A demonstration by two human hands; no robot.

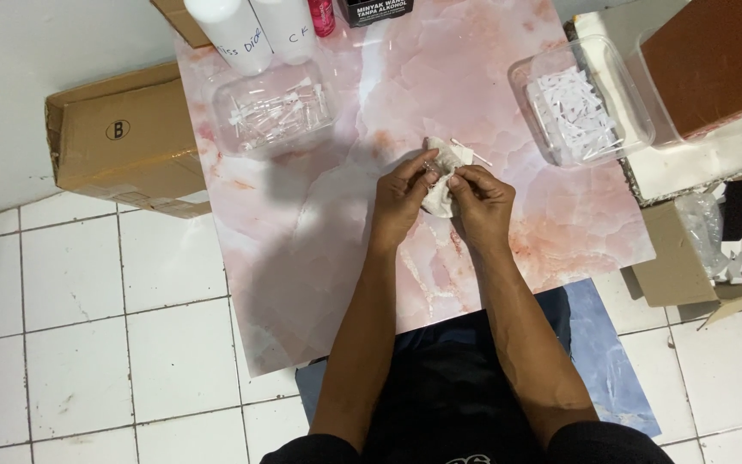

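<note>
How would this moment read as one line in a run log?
left hand: pinching small clear vial | right hand: on white cloth | surface: pink marble board | nearby: two clear tubs of small parts

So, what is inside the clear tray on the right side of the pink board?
The clear tray holds a heap of small white plastic pieces, thin and stick-like, piled toward its back. What lies below the top layer is covered. A brown box beside it hides part of its right wall.
</note>
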